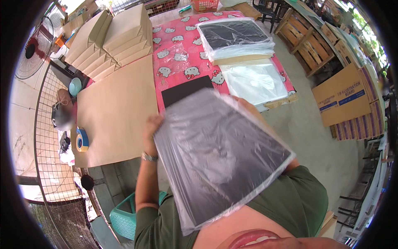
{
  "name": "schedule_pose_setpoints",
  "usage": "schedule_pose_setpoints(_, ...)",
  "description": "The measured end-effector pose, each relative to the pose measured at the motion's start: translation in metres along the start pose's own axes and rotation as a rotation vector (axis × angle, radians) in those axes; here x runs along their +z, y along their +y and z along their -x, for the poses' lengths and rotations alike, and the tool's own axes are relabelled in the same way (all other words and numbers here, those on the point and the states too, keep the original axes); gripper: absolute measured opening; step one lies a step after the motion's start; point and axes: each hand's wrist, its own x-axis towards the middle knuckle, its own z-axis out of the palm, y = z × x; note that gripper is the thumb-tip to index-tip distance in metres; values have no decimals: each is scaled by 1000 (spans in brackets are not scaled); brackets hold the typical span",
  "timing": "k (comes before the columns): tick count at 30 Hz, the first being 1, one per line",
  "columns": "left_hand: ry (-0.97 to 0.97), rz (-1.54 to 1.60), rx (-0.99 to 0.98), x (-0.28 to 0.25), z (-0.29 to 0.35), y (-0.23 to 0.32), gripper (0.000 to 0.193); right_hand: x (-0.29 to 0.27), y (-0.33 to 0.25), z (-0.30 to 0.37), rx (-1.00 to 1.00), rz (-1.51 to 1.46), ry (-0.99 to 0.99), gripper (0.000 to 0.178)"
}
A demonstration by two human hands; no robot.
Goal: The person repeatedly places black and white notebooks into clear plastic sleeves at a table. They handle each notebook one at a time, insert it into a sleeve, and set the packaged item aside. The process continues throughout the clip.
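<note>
Held up in front of my chest is a flat black board in a clear plastic sleeve (219,153), tilted and slightly blurred. My left hand (153,126), a banded watch on its wrist, is closed on the sleeve's left edge. At the upper right edge, my right hand (245,104) grips the same board; most of that forearm is hidden behind it. Just beyond lies a bare black board (186,90) on the pink patterned table cover (176,72). Farther right are a pile of clear plastic sleeves (255,83) and a stack of plastic-wrapped black boards (234,35).
A large brown paper sheet (118,110) covers the table's left side, with a tape roll (82,143) near its edge. Folded brown paper stacks (124,35) stand behind. Cardboard boxes (346,97) are at right, a fan (33,49) at far left, a green plastic stool (124,216) below.
</note>
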Motion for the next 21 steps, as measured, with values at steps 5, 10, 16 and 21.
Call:
schedule_pose_setpoints(5,146,-682,553,-46,-118,52,27,9,-86,-7,219,-118,-46,39)
schedule_pose_setpoints(10,210,-938,620,-51,-163,65,30,20,-111,-25,299,-7,-299,42)
schedule_pose_setpoints(16,460,-698,267,-34,-156,-13,48,23,-87,-42,82,323,-319,60)
schedule_pose_setpoints(21,293,-808,-360,2,-70,-96,66,21,-95,-61,-12,257,-271,55)
